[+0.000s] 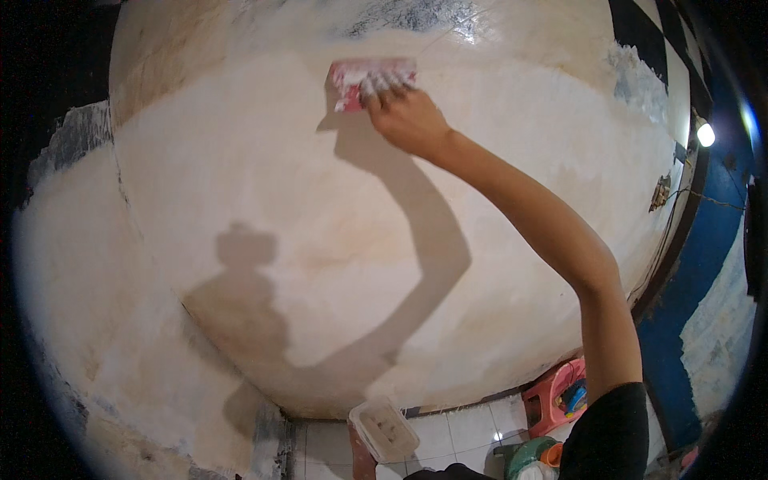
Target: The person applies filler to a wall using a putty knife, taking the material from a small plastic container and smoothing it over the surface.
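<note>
At 12 o'clock, the right hand [406, 112] is curled closed around a flat red putty spreader [350, 80], its whitened fingers [386, 82] bunched over the blade's right half, and the spreader faces the smeared, cream-coloured wall [512, 136]. At 6 o'clock a translucent plastic tub [386, 430] sits tilted above the white floor tiles [472, 430], and I cannot tell the left hand's state beside it.
</note>
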A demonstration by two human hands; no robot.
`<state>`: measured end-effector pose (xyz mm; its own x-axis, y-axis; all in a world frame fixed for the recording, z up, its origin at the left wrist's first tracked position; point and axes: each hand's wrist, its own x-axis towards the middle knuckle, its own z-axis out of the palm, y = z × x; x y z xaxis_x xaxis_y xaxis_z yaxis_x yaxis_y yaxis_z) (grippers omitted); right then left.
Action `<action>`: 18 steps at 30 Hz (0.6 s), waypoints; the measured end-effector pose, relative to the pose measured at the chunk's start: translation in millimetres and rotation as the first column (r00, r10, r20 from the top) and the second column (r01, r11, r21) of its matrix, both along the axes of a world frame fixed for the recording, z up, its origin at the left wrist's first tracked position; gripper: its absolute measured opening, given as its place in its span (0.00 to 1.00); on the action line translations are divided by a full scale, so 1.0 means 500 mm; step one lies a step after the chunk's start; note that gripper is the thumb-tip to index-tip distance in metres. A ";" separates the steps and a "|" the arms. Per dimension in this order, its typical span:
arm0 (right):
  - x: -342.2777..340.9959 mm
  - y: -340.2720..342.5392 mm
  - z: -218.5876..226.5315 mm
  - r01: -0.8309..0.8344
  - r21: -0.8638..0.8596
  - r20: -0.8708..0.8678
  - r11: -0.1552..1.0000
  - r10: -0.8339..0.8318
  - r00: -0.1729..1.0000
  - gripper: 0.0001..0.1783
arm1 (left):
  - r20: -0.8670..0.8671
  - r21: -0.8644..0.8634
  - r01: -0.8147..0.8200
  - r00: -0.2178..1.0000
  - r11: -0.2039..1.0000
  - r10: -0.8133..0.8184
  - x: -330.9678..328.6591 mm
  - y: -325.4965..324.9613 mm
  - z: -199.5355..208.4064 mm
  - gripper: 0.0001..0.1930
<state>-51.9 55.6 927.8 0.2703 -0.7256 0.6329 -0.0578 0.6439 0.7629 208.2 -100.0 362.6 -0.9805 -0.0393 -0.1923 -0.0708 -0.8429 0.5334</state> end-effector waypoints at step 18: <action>-0.044 0.151 0.059 0.013 -0.423 0.119 0.906 0.041 0.992 0.22 | 0.127 -0.042 -0.107 0.986 0.993 0.111 0.043 -0.110 0.005 0.35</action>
<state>-73.6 131.1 957.2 0.1796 -0.3795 0.9076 -0.1437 0.9026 0.4058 229.7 -154.9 364.9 -0.9372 -0.1534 -0.3131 -0.0496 -0.8301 0.5554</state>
